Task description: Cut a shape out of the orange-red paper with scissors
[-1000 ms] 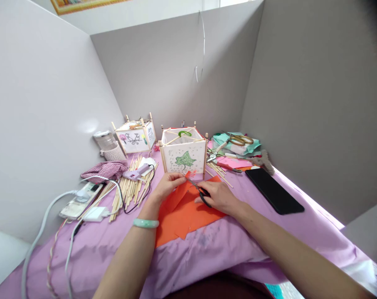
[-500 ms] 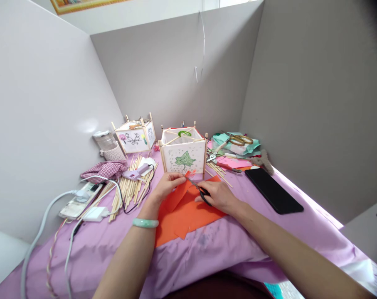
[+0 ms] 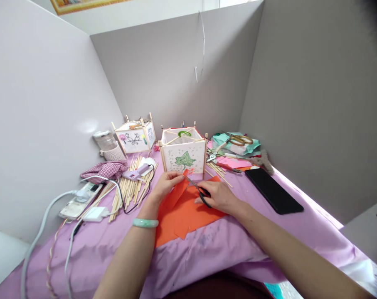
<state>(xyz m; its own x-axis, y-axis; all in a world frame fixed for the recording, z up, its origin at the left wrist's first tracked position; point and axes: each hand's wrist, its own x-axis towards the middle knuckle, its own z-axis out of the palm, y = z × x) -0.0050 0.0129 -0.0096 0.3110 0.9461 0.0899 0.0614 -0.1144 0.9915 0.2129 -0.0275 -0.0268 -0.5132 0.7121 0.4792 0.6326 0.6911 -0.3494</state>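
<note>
My left hand (image 3: 168, 185) pinches an orange paper piece (image 3: 177, 195) near its upper tip. Fingers of my right hand (image 3: 218, 196) are wrapped round the black handles of small scissors (image 3: 204, 197), whose blades point up-left to the edge of that piece. Under both hands lies a larger orange sheet (image 3: 182, 222) with a small scrap near its front edge. Just behind the hands stands a white paper lantern (image 3: 184, 155) framed with sticks, showing a green leaf and small reddish-orange marks low on its front.
At the left are a second lantern (image 3: 134, 141), a jar (image 3: 105, 143), sticks (image 3: 130, 191), a glue gun (image 3: 136, 171), a power strip (image 3: 80, 201) and cables. To the right lie a black phone (image 3: 274, 190), pliers (image 3: 228, 167), gold-handled scissors (image 3: 240, 140) and coloured paper. A wire hangs behind.
The scissors' blades and the tip of the orange piece have shifted very slightly at the cutting spot. Both hands stay in nearly the same place.
</note>
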